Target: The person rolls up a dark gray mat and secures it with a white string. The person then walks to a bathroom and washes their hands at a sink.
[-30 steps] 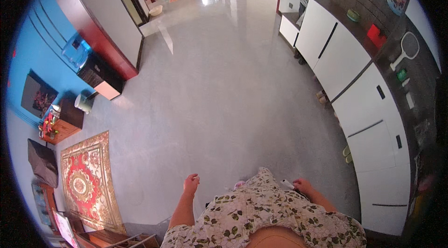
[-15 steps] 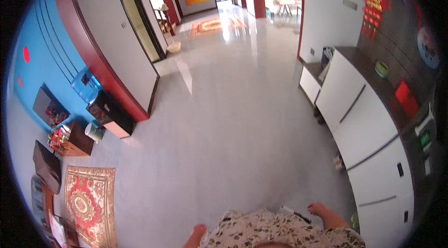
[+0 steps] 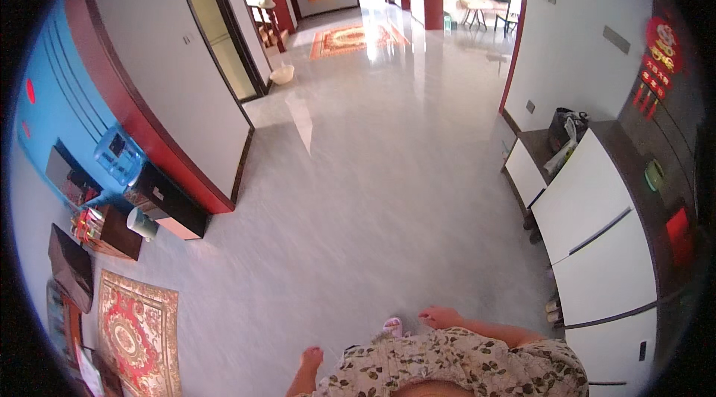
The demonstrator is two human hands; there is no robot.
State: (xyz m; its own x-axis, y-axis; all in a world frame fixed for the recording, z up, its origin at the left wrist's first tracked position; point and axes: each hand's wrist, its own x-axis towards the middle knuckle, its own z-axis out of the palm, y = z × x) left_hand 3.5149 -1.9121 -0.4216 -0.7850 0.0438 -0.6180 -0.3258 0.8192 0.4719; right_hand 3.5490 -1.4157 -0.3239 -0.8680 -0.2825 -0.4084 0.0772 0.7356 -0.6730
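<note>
My left hand hangs beside my body at the lower edge, fingers curled in, with nothing visible in it. Held across my front, my right hand is also loosely closed, and no object shows in it. Neither hand touches anything that I can see. I wear a pale shirt with a dark leaf pattern. Between the hands, a foot in a pale pink slipper shows on the grey glossy floor.
A white cabinet lines the right, with shoes at its base and a black bag beyond. At left are a water dispenser, a white bucket and a patterned rug. A pale basin sits farther off.
The view has turned and moved slightly, so the cabinet's far end shows more. My right hand has swung inward across my front. A slippered foot has come into view.
</note>
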